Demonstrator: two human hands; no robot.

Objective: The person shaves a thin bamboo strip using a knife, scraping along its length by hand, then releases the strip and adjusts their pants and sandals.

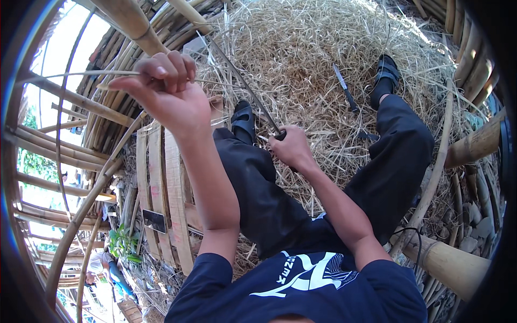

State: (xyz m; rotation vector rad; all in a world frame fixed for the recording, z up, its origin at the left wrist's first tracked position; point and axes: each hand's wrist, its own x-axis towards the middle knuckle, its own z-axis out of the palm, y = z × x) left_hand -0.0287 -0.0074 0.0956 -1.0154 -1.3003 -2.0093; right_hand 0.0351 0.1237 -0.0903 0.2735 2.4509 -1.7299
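Your left hand (pixel 169 97) is up high with its fingers curled in, pinching a thin pale strip (pixel 107 72). Your thumb sticks out along it. One long end of the strip goes out to the left of that hand. The other end comes out on the right and runs toward your long knife (pixel 258 103). You hold the knife in your right hand (pixel 293 148), lower down and to the right of the left one. That hand is wrapped tight around the dark handle, and the blade points up and to the left, away from you. The strip and the blade look close, but I cannot tell if they touch.

Just past your left hand is a thick bamboo pole (pixel 126 21), the nearest thing in the way there. Your left shoe (pixel 244 126) is just left of your right hand, close to the blade. Past your right hand is a big heap of pale shavings (pixel 301 48). A smaller knife (pixel 340 78) lies on it, up and to the right of that hand, near your right shoe (pixel 388 72). Below your left hand, on the far side of your arm, are wooden boards (pixel 156 183) with a phone (pixel 154 220) on them. Green leaves (pixel 124 245) are farther down that way.
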